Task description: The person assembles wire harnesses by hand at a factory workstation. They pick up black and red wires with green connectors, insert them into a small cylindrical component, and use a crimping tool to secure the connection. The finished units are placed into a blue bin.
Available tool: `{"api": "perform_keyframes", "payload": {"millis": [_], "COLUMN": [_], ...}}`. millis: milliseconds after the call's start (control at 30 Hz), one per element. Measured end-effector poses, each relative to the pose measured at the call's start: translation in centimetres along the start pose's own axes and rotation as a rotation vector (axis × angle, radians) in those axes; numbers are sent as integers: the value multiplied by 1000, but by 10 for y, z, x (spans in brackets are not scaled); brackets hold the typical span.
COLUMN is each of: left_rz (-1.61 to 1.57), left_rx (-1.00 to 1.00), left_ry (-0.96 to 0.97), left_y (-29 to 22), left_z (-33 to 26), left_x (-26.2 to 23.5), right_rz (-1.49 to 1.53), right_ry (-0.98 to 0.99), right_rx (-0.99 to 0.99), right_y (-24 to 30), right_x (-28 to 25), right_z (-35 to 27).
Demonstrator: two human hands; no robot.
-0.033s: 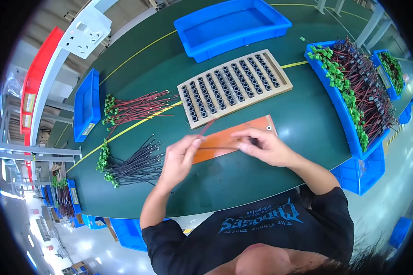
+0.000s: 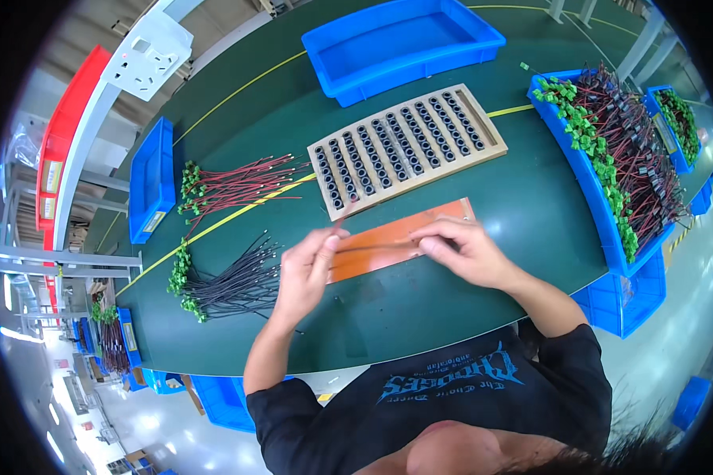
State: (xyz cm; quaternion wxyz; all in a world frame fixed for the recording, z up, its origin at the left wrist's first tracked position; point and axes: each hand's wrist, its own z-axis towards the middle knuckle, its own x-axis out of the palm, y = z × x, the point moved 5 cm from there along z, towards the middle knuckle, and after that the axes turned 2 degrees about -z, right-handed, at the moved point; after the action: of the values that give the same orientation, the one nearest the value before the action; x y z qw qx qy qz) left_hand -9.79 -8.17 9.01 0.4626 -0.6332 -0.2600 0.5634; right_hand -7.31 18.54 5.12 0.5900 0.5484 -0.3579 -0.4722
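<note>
My left hand (image 2: 305,265) is closed, its thumb and forefinger pinching wires; a thin red wire (image 2: 348,212) sticks up from it. A blurred black wire (image 2: 376,248) runs between my hands, over an orange board (image 2: 396,229) on the table. My right hand (image 2: 469,252) pinches the wire's other end between thumb and fingers. Just beyond the board lies a wooden frame (image 2: 495,149) set with rows of black round pieces. Left of my left hand, black wires (image 2: 238,281) with green connectors are fanned out. Red wires (image 2: 242,184) with green connectors lie behind them.
A blue tray (image 2: 404,75) stands at the back, and a smaller blue bin (image 2: 152,182) at the left. At the right, a blue bin (image 2: 582,186) is heaped with red and black wires with green connectors. A white socket box (image 2: 149,59) hangs at the upper left.
My left hand has shifted slightly left, and the red wire with it. The dark piece seen at my right fingertips earlier no longer shows there.
</note>
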Motion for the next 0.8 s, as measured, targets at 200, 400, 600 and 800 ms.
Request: {"api": "perform_keyframes", "payload": {"millis": [200, 400, 600, 800], "left_rz": [-109, 5, 73, 12], "left_rx": [13, -61, -76, 10], "left_ry": [-139, -20, 221, 330], "left_y": [7, -3, -6, -18], "left_z": [-5, -4, -6, 0], "left_x": [-20, 5, 40, 76], "right_rz": [-314, 733, 581, 481], "right_ry": [42, 122, -49, -91], "right_rx": [176, 229, 191, 236], "right_y": [-20, -29, -29, -22], "right_x": [-30, -6, -17, -13], "right_z": [3, 1, 4, 1]}}
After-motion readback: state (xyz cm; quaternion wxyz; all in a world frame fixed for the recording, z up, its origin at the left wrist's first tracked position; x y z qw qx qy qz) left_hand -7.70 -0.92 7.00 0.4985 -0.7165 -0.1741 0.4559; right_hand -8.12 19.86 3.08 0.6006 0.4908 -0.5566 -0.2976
